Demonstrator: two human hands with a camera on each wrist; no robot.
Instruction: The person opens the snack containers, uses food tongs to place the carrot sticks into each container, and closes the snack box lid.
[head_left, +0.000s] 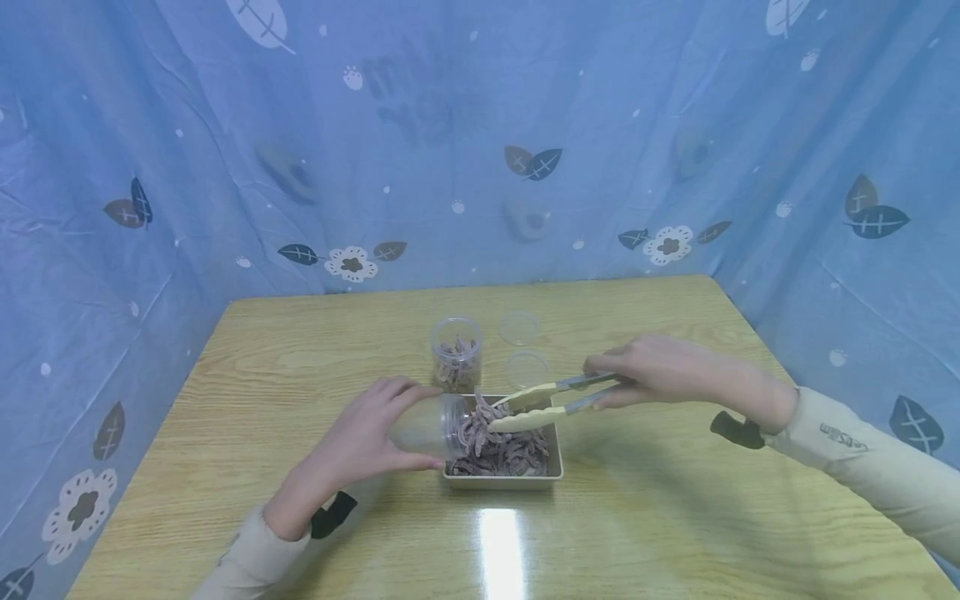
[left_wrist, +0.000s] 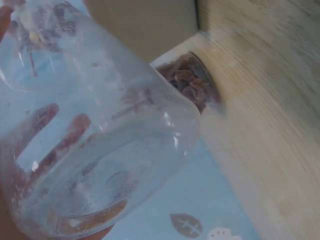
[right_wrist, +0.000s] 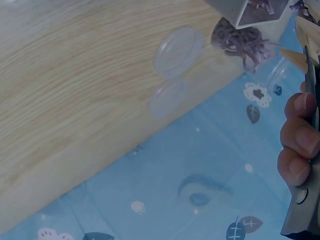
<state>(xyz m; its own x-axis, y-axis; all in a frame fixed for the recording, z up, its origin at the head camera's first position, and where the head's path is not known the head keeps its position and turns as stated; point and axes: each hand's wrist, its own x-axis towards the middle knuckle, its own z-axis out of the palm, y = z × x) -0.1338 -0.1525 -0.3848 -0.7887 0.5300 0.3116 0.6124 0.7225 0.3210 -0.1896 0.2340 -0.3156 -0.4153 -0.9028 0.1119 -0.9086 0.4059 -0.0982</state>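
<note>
My left hand (head_left: 372, 431) grips a clear plastic jar (left_wrist: 125, 115) tipped on its side, its mouth over the left edge of a white rectangular tray (head_left: 502, 482). Only a few bits cling inside that jar in the left wrist view. Greyish-purple dried strips (head_left: 504, 450) fill the tray and heap up by the jar's mouth. In my right hand (head_left: 660, 372) is a pair of tongs (head_left: 573, 406) with metal arms and cream tips. The tips are spread around strips at the jar's mouth; whether they pinch any, I cannot tell.
A second clear jar (head_left: 457, 354), partly filled with the same strips, stands upright behind the tray. Two round clear lids (head_left: 519, 327) lie on the wooden table (head_left: 315, 350) to its right. A blue patterned curtain (head_left: 465, 125) surrounds the table's back and sides.
</note>
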